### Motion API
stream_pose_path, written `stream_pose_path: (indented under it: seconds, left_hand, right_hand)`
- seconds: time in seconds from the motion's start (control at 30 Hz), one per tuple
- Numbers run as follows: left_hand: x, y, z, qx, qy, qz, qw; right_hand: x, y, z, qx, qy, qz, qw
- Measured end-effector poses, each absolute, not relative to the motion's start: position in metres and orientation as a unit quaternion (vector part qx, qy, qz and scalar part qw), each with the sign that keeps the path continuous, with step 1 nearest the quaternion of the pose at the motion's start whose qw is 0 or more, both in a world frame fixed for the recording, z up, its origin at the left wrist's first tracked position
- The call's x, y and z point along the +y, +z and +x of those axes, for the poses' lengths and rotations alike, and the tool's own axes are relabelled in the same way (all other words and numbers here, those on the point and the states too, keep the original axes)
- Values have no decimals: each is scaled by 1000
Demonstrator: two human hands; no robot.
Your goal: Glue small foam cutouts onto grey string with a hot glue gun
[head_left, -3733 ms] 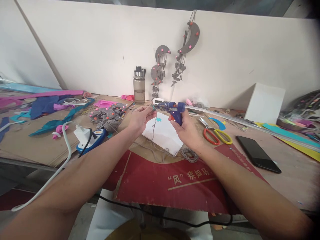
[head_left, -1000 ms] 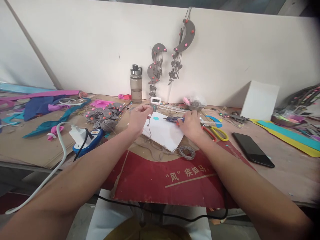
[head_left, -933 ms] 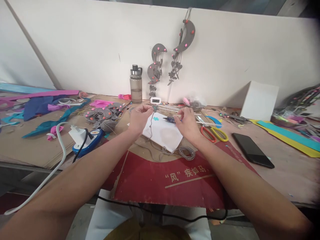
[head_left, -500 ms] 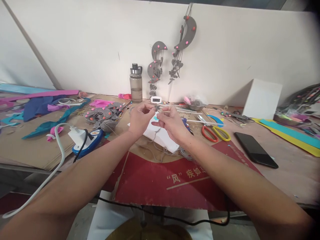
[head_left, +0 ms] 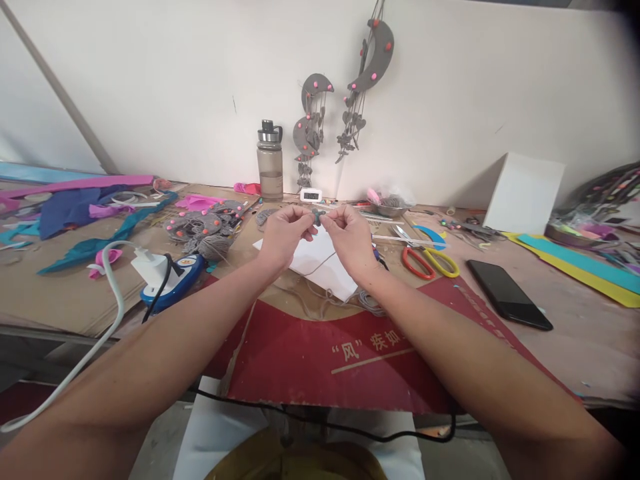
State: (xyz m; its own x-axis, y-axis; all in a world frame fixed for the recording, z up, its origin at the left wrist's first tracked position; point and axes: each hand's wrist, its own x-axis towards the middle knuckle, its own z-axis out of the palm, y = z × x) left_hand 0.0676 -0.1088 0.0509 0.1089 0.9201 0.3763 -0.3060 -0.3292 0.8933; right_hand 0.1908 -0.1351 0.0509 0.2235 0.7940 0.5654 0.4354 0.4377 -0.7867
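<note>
My left hand (head_left: 286,235) and my right hand (head_left: 349,241) meet over a white sheet (head_left: 313,257). Both pinch a small dark grey piece (head_left: 318,214) between thumb and forefinger; its exact shape is too small to make out. Loose grey cord (head_left: 323,303) trails across the sheet and the cardboard below my hands. Right of my right hand lie scissors (head_left: 421,260) with red and yellow handles. To the left sits a bundle of grey crescents with pink and orange dots (head_left: 203,227), with grey yarn (head_left: 215,247) beside it.
A water bottle (head_left: 270,163) and a small digital clock (head_left: 311,195) stand by the wall, where grey moon-shaped hangings (head_left: 383,57) hang. A black phone (head_left: 510,293) lies at right. At left are a blue power strip (head_left: 173,287) with a white cable and coloured felt scraps (head_left: 80,210).
My fingertips have come closer together, and the small grey piece now shows between them. The light-blue bit seen by my right fingers is no longer visible. The view has shifted slightly.
</note>
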Motion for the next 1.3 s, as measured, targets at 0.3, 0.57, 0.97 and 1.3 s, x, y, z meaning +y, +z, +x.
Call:
stream_pose_path:
  seconds: [0.3,0.57,0.97,1.3]
  left_hand:
    - [-112,52,69,281,595,532,534]
    - [-108,48,68,254,569,497,603]
    - [-104,44,68,221,558,483,638]
    - [-108,47,69,258,561,496,611]
  right_hand:
    - [-134,50,191,-593,141,-519,599]
    - [-130,47,193,-588,143,-518,604]
    - [-130,47,196,-588,138,-521,603]
    - [-130,48,196,-595,114,-525,598]
